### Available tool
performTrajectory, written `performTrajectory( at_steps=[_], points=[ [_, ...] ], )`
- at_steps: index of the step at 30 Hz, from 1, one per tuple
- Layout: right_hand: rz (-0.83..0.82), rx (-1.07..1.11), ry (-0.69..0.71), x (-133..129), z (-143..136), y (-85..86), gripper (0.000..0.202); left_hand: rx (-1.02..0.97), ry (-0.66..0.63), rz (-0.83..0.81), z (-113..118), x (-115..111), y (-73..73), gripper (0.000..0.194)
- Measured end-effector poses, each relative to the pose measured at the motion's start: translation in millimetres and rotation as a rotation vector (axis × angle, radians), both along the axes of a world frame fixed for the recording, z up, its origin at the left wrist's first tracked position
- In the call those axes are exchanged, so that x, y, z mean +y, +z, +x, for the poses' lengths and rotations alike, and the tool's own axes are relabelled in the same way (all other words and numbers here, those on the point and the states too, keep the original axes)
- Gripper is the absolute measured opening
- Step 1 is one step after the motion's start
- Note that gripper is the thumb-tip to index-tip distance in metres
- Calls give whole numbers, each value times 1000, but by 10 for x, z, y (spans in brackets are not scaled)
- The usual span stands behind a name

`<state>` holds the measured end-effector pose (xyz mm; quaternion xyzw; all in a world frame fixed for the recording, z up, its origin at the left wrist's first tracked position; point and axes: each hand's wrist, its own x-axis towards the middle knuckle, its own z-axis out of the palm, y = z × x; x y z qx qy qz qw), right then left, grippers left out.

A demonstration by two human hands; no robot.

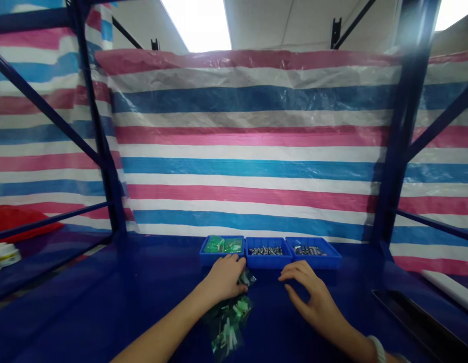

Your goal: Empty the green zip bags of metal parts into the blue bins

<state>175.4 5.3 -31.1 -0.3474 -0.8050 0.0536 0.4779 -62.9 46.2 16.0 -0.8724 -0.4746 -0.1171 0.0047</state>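
My left hand (224, 278) curls over a small clear plastic bag (248, 277), its thumb and fingers on either side of the film. Closer to me on the dark blue table (173, 302) lie more clear bags (230, 327) with thin white and green pieces inside; how many cannot be made out. To the right, my right hand (307, 292) hovers low with thumb and fingers apart and nothing in it. Just beyond the hands stand three blue bins: the left bin (209, 260) with green packets (223, 245), the middle bin (268, 261) and right bin (319, 261) with small metal parts.
A flat dark device (419, 320) and a white slab-like object (449, 290) lie at the right. Blue frame posts (396, 136) rise on both sides, with a striped plastic sheet (249, 191) behind. Red material (22, 222) shows at far left.
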Motion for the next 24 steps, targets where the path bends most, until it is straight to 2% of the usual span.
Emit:
performTrajectory(
  at_steps=[4, 6, 10, 12, 14, 17, 20, 22, 24],
  points=[
    [-102, 67, -8, -8, -4, 9, 16, -129, -78, 8, 70, -14, 92, 24],
    [-230, 162, 8, -7, -27, 2, 17, -290, -147, -13, 139, -71, 130, 23],
    [-594, 386, 196, 17, -97, -41, 27, -739, -285, -293, 295, -223, 109, 19],
    [-724, 436, 278, 38, -119, -63, 30, -896, -277, -421, 360, -267, 47, 30],
    [-787, 487, 299, 61, -125, -77, 34, -1074, -229, -502, 404, -271, -26, 42],
    [-811, 598, 284, 78, -118, -75, 37, -1246, -142, -599, 435, -232, -115, 45],
    [-827, 624, 269, 57, -112, -48, 36, -1235, -125, -603, 445, -217, -149, 40],
    [-737, 546, 235, 24, -99, -15, 29, -1172, -166, -466, 442, -242, -139, 29],
    [-473, 386, 180, -11, -68, 22, 15, -1025, -293, -175, 428, -284, -106, 14]
  ],
)
